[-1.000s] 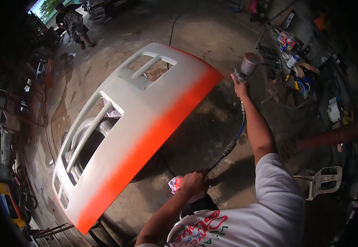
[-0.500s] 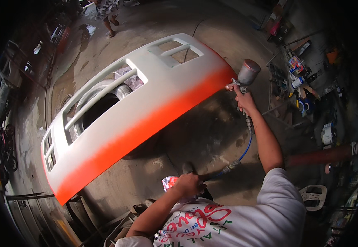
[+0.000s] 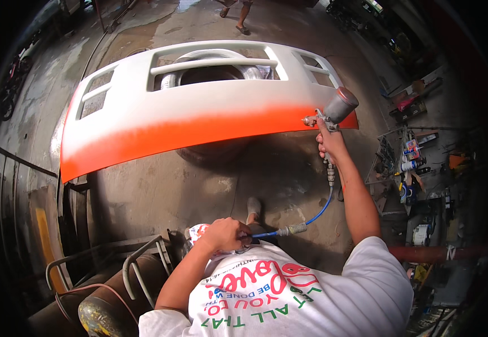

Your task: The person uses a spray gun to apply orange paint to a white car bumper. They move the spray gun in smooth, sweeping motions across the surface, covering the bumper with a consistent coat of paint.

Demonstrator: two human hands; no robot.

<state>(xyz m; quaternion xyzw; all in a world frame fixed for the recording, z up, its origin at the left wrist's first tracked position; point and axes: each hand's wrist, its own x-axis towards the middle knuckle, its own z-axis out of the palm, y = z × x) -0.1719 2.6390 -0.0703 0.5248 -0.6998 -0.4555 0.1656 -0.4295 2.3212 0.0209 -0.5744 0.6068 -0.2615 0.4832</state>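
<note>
My right hand (image 3: pixel 329 143) is wrapped round the handle of a spray gun (image 3: pixel 327 121), whose metal cup (image 3: pixel 340 105) sits on top, tilted to the right. The gun's nozzle points left, close to the right part of a vehicle bumper (image 3: pixel 210 95). The bumper is whitish above, with an orange-red band along its lower edge. From the gun handle a blue air hose (image 3: pixel 318 213) curves down to my left hand (image 3: pixel 227 233), closed in front of my waist where the hose ends from view. A crumpled white-and-red cloth or wrapper (image 3: pixel 197 231) shows beside that hand.
A tyre (image 3: pixel 213 55) stands behind the bumper's opening. Gas cylinders (image 3: pixel 106 309) in a metal frame (image 3: pixel 137 247) are at lower left. Tools and bottles (image 3: pixel 409 163) lie along the right. Another person's legs (image 3: pixel 244 17) show at the far side.
My view has turned and shifted right, so the bumper now lies more level. The spray gun has moved left along the bumper, from its right end onto its orange band.
</note>
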